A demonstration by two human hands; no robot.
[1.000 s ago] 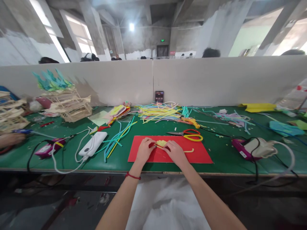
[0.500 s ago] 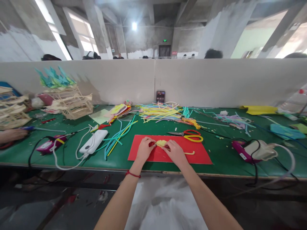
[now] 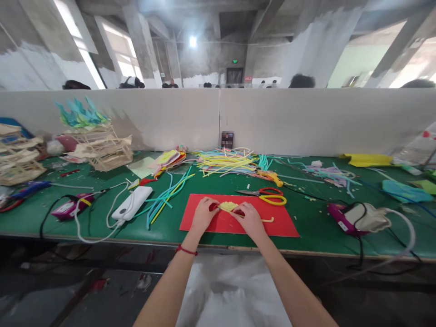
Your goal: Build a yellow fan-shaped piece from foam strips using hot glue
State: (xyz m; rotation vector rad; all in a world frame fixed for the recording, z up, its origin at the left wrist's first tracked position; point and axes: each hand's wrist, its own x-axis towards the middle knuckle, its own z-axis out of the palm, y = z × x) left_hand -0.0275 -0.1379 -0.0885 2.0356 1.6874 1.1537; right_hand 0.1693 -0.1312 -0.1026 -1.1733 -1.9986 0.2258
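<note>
My left hand (image 3: 205,214) and my right hand (image 3: 249,219) work close together over a red board (image 3: 286,225). Between them lies a small pale yellow piece with a scalloped edge (image 3: 228,205). Along its near side runs a thin pale yellow strip (image 3: 268,220), pinched by the fingertips of both hands. The strip's bent free end sticks out to the right, past my right hand. Fingers and thumbs partly hide the strip and the scalloped piece. Just behind the board's right side lie scissors (image 3: 272,198) with red and yellow handles, their blades pointing left.
A heap of coloured strips (image 3: 226,162) lies behind the board, with a yellow-orange tool (image 3: 272,177) beside it. Left are loose strips (image 3: 170,197), a white power bank (image 3: 132,203) and cables. Purple devices (image 3: 73,206) stand either side. A partition (image 3: 153,118) closes the back.
More of the strip now shows along the near edge of the scalloped piece. Another person's hand at the far left has left the view. The camera has tilted slightly.
</note>
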